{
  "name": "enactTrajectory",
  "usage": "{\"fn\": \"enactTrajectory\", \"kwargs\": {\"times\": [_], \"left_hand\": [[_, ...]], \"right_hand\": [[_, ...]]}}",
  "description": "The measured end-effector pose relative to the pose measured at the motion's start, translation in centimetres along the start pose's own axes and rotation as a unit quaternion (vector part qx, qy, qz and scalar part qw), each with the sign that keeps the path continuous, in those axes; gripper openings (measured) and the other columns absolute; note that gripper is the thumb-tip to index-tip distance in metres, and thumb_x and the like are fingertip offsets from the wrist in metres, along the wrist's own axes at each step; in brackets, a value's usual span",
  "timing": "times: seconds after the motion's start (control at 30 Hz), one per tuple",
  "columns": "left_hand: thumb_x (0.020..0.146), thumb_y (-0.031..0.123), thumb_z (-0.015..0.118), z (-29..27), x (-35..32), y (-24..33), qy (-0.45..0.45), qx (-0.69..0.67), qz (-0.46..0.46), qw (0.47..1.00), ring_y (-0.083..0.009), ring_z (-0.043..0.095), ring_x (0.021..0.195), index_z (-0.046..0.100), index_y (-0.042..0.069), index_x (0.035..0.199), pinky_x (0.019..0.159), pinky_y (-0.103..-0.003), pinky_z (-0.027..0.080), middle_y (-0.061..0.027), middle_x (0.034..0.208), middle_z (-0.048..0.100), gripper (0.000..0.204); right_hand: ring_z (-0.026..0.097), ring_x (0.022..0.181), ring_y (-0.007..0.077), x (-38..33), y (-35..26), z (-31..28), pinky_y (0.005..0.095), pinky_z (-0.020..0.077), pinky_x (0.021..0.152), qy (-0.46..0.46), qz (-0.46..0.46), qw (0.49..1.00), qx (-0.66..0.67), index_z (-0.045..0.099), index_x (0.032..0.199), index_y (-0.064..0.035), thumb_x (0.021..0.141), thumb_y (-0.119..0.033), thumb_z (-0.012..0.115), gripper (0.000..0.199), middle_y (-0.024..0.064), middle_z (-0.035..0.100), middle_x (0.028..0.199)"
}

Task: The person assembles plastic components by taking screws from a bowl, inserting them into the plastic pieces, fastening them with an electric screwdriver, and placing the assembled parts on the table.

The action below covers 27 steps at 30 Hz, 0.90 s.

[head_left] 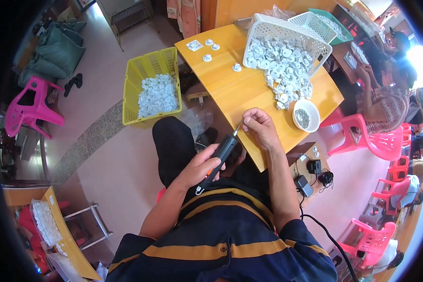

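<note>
Fingers (207, 162) round screwdriver (222, 152), tip prob. at r. hand (260, 128)

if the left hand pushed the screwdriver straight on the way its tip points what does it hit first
Most likely the right hand: the black electric screwdriver in the left hand points up and right, its bit ending at the right hand's fingertips at the wooden table edge. Whether a small part sits between them is hidden.
</note>
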<state>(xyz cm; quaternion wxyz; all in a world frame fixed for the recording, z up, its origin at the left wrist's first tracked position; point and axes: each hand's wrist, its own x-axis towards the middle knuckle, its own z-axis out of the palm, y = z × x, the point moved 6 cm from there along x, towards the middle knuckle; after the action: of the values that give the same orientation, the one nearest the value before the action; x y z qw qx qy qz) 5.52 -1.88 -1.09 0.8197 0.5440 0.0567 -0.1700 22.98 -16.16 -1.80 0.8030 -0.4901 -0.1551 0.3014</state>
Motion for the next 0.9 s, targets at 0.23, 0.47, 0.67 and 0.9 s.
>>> {"fn": "enactTrajectory", "kwargs": {"times": [0.23,0.47,0.67,0.9], "left_hand": [[0.1,0.012,0.05,0.0,0.0,-0.1,-0.001,0.055,-0.004,0.998,-0.0133,0.063,0.071,0.042,0.001,0.148,0.065,-0.027,0.052,-0.0074,0.096,0.063,0.05],[0.1,0.013,0.052,0.2,0.0,-0.1,-0.001,0.059,-0.002,0.998,-0.0121,0.062,0.07,0.042,0.001,0.148,0.065,-0.026,0.052,-0.0062,0.095,0.063,0.05],[0.1,0.012,0.051,-0.2,0.1,-0.4,-0.004,0.1,-0.003,0.995,-0.0115,0.062,0.069,0.046,0.001,0.143,0.065,-0.025,0.052,-0.0057,0.095,0.063,0.045],[0.1,0.014,0.051,0.8,-0.1,-0.4,-0.031,0.084,-0.018,0.996,-0.0113,0.061,0.067,0.049,0.0,0.137,0.062,-0.026,0.052,-0.0063,0.094,0.063,0.04]], "right_hand": [[0.059,0.075,0.0107,-0.4,-0.6,-0.4,0.0236,0.0494,0.071,-0.004,0.023,0.998,-0.053,0.067,0.104,-0.0032,0.096,-0.005,0.069,0.008,0.001,0.065,0.086],[0.06,0.077,0.0109,-0.4,-0.1,-0.9,0.0238,0.0495,0.072,-0.01,0.029,0.999,-0.02,0.067,0.103,-0.0033,0.097,-0.005,0.069,0.007,0.0014,0.065,0.087],[0.059,0.077,0.0094,-0.3,-1.1,-1.1,0.0234,0.0491,0.072,-0.044,0.038,0.995,-0.086,0.067,0.102,-0.0034,0.097,-0.006,0.069,0.005,-0.0002,0.064,0.087],[0.058,0.079,0.0066,-0.9,-1.9,-1.7,0.0227,0.0487,0.073,-0.118,0.09,0.963,-0.224,0.067,0.103,-0.0029,0.097,-0.004,0.068,0.006,-0.0024,0.063,0.089]]}}
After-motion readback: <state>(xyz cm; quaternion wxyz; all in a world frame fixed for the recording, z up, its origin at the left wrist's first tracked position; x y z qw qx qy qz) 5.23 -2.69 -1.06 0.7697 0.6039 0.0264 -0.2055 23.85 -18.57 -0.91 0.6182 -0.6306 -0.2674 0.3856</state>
